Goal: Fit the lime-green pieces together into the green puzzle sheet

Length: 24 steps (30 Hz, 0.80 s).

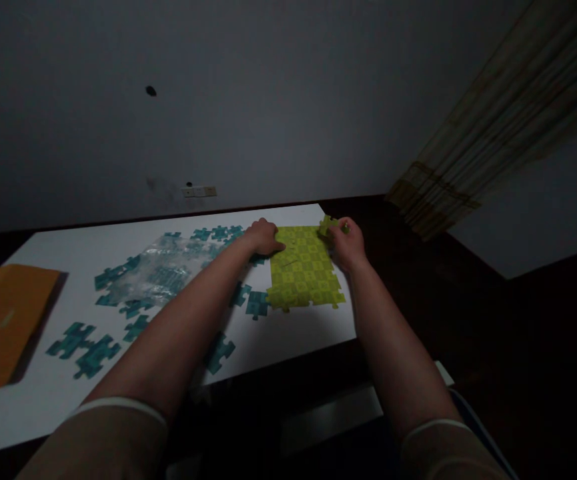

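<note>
A joined block of yellow-green puzzle pieces (304, 270) lies on the white table (288, 337) near its right end. My left hand (263, 237) rests with fingers curled on the block's far left corner, pressing it down. My right hand (347, 243) is at the block's far right corner and pinches a loose yellow-green piece (326, 225) just above that corner.
Several loose teal puzzle pieces (86, 347) are scattered over the table's left and middle. A crumpled clear plastic bag (166, 270) lies among them. An orange box lid (3, 320) sits at the left edge. A dark wall stands behind, a curtain (508, 113) hangs at right.
</note>
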Available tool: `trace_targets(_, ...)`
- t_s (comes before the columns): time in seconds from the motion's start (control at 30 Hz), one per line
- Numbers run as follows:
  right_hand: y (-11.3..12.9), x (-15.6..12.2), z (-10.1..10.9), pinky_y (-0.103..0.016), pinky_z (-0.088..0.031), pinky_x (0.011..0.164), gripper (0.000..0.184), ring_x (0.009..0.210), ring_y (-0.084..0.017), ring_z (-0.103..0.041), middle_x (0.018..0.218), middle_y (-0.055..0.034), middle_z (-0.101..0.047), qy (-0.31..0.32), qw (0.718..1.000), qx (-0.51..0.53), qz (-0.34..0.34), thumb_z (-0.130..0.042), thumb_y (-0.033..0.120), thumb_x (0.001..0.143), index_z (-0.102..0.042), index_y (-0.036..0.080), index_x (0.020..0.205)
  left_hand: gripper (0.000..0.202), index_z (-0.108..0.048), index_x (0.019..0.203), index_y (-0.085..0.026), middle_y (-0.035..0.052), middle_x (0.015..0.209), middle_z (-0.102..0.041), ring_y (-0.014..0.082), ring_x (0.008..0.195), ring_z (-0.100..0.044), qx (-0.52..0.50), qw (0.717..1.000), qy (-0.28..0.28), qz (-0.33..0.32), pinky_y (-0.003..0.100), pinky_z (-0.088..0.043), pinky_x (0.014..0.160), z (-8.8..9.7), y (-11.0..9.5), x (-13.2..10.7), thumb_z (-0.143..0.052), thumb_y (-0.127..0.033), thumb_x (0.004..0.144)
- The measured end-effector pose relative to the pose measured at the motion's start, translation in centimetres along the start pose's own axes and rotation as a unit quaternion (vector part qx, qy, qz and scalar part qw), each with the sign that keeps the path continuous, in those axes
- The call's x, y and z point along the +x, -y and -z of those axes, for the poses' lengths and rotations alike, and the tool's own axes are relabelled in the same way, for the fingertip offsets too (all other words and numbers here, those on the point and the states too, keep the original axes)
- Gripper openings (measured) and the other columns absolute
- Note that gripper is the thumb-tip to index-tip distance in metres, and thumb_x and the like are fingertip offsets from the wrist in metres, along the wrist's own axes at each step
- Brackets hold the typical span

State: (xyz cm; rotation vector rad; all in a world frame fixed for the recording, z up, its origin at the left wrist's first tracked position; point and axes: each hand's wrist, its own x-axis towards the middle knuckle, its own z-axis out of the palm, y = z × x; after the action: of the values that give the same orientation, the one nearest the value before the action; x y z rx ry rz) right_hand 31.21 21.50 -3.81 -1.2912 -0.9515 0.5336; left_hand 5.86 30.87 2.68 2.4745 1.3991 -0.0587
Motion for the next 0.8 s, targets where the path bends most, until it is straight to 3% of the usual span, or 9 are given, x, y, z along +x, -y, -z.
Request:
trace_targets(0.17,0.8,-0.6,-0.8,-0.032,-0.059,0.076,0.039,0.098,-0.02,-0.075,0.114,-0.0015,-0.075,0.038,0.995,0.08,-0.053,-0.079,0.046,0.081,-0.045,0.029,0.089,0.053,-0.077,0.126,-0.019,0.0217,0.139,-0.074,0.0396,0.128,-0.069,-0.103,0.993,-0.05,-0.018,0.052,-0.056,0.112,-0.3,-0.4,0.1,-0.096,-0.036,0.079)
trace_targets(0.27,1.3,-1.1,-0.9,-0.032,-0.055,0.073,0.036,0.09,-0.019,-0.072,0.109,-0.0002,-0.076,0.082,0.993,0.046,-0.069,-0.081,0.047,0.08,-0.056,0.032,0.103,0.028,-0.076,0.115,-0.022,0.0146,0.121,-0.079,0.0305,0.115,-0.073,-0.171,0.98,-0.082,-0.054,0.045,-0.059,0.103,-0.6,-1.3,0.2,-0.086,-0.025,0.09)
trace_targets(0.33,1.7,-1.4,-0.9,-0.034,-0.055,0.075,0.038,0.087,-0.02,-0.07,0.104,-0.0005,-0.075,0.117,0.991,0.022,-0.057,-0.081,0.053,0.083,-0.064,0.032,0.108,0.016,-0.073,0.107,-0.022,0.0108,0.106,-0.079,0.0234,0.096,-0.074,-0.283,0.953,-0.073,-0.082,0.04,-0.061,0.089,-1.1,-2.5,0.3,-0.082,-0.022,0.094)
trace_targets(0.43,2.4,-1.8,-0.6,-0.037,-0.057,0.077,0.044,0.089,-0.023,-0.069,0.101,-0.0023,-0.075,0.173,0.985,-0.014,-0.021,-0.085,0.064,0.081,-0.073,0.029,0.105,0.019,-0.068,0.102,-0.02,0.0069,0.092,-0.076,0.0171,0.077,-0.07,-0.436,0.891,-0.042,-0.117,0.033,-0.057,0.074,-2.0,-4.4,0.5,-0.084,-0.017,0.091)
trace_targets(0.47,2.6,-1.9,-0.5,-0.038,-0.057,0.077,0.046,0.088,-0.023,-0.068,0.1,-0.0027,-0.075,0.184,0.983,-0.021,-0.015,-0.088,0.064,0.079,-0.074,0.028,0.104,0.021,-0.068,0.104,-0.02,0.0068,0.092,-0.076,0.017,0.077,-0.07,-0.432,0.893,-0.038,-0.123,0.033,-0.056,0.074,-2.1,-4.8,0.4,-0.084,-0.018,0.091)
trace_targets(0.53,2.6,-2.0,-0.4,-0.038,-0.058,0.075,0.046,0.084,-0.023,-0.067,0.096,-0.0023,-0.073,0.183,0.983,-0.025,-0.024,-0.091,0.062,0.075,-0.076,0.028,0.102,0.026,-0.069,0.115,-0.02,0.0096,0.103,-0.078,0.0206,0.089,-0.074,-0.333,0.934,-0.05,-0.12,0.034,-0.058,0.082,-1.9,-4.8,0.2,-0.083,-0.023,0.093)
trace_targets(0.63,2.1,-1.9,-0.4,-0.037,-0.058,0.069,0.044,0.078,-0.022,-0.065,0.089,-0.0013,-0.071,0.134,0.99,-0.024,-0.039,-0.093,0.057,0.073,-0.074,0.028,0.1,0.041,-0.072,0.13,-0.019,0.0199,0.135,-0.074,0.0349,0.129,-0.069,-0.147,0.983,-0.077,-0.083,0.047,-0.056,0.11,-1.1,-3.5,-0.5,-0.083,-0.035,0.094)
trace_targets(0.73,1.3,-1.6,-0.7,-0.037,-0.059,0.071,0.046,0.085,-0.023,-0.07,0.093,-0.0014,-0.073,0.105,0.993,0.016,-0.058,-0.092,0.055,0.074,-0.067,0.03,0.102,0.042,-0.079,0.118,-0.017,0.0269,0.146,-0.066,0.0478,0.144,-0.058,-0.08,0.994,-0.056,-0.049,0.058,-0.048,0.121,-0.4,-2.2,-1.2,-0.089,-0.041,0.086)
trace_targets(0.8,1.1,-1.6,-1.0,-0.037,-0.061,0.074,0.047,0.09,-0.023,-0.074,0.104,-0.0012,-0.075,0.108,0.989,0.067,-0.078,-0.09,0.053,0.076,-0.062,0.031,0.106,0.035,-0.082,0.112,-0.017,0.027,0.145,-0.066,0.0482,0.143,-0.059,-0.059,0.997,-0.036,-0.035,0.058,-0.05,0.121,-0.5,-2.0,-1.4,-0.089,-0.036,0.084)
